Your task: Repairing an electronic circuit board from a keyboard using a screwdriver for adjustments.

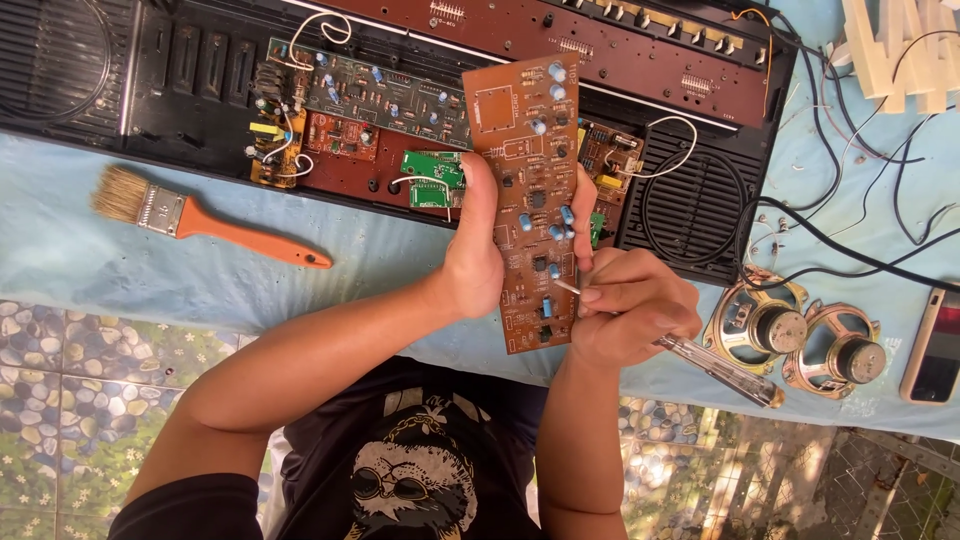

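Fingers (pixel 585 205) of the left hand (pixel 475 255) wrap around a long brown circuit board (pixel 530 200), thumb on its near edge and fingertips showing at its far edge, so the board is pinched across its width and held upright above the work surface. Fingers (pixel 600 295) of the right hand (pixel 630 310) are curled and pressed together around a clear-handled screwdriver (pixel 715 362); its thin metal tip touches the board's lower part, and its handle points toward 4 o'clock.

The board stands at frame centre, its top end overlapping an opened black casing (pixel 690 215) at 12 o'clock. It carries small blue capacitors and black components on the face turned toward the viewer.

Inside the casing lie further boards: a green-grey populated board (pixel 385 95) at 11 o'clock, a small green module (pixel 432 178) just beside the left thumb, and a long dark red panel (pixel 640 60) along the far edge.

An orange-handled paintbrush (pixel 205 218) lies on the pale blue cloth (pixel 120 265) at 9 o'clock, well apart from both hands. Two bare loudspeakers (pixel 800 340) sit side by side at 3 o'clock, near the screwdriver handle. A phone (pixel 935 345) lies at the right frame edge, beyond the speakers. Black cables (pixel 850 250) trail across the cloth from the casing toward 2 o'clock.
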